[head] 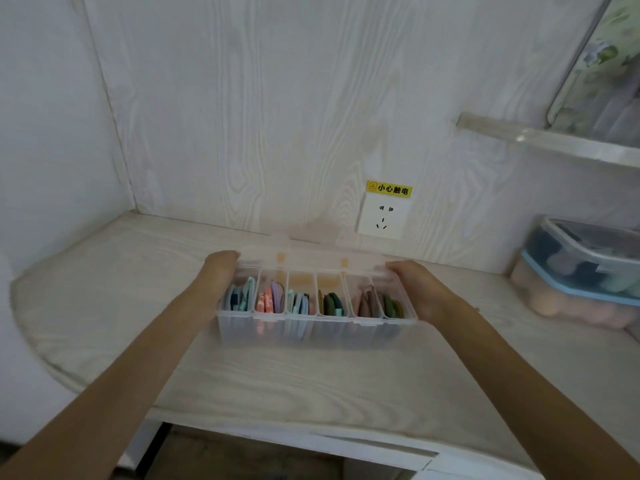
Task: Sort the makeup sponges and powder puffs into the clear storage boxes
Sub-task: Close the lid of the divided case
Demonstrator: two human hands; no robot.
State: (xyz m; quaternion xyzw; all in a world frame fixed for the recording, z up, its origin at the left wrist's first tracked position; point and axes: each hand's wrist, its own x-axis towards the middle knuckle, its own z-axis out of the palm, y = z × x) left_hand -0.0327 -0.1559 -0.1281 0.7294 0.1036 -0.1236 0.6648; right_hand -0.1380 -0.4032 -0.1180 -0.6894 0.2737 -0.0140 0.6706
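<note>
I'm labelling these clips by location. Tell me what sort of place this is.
Probably a home dressing or vanity nook: a pale wood-grain countertop against matching wall panels, a white wall socket, and stacked clear lidded tubs of sponges beside the clear compartmented puff box.

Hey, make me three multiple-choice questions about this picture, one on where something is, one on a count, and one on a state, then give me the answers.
1. Where do the stacked lidded containers sit?
A. at the far right of the countertop
B. at the far left
C. under the countertop

2. How many compartments does the clear divided box show?
A. three
B. six
C. nine

3. What is the state of the divided box's lid?
A. shut and latched
B. missing
C. open, hinged back toward the wall

Answers: 1 A, they stand against the right edge near the wall. 2 B, five dividers split the row into six. 3 C, the puffs are exposed while the left hand and right hand hold the box's ends.
</note>
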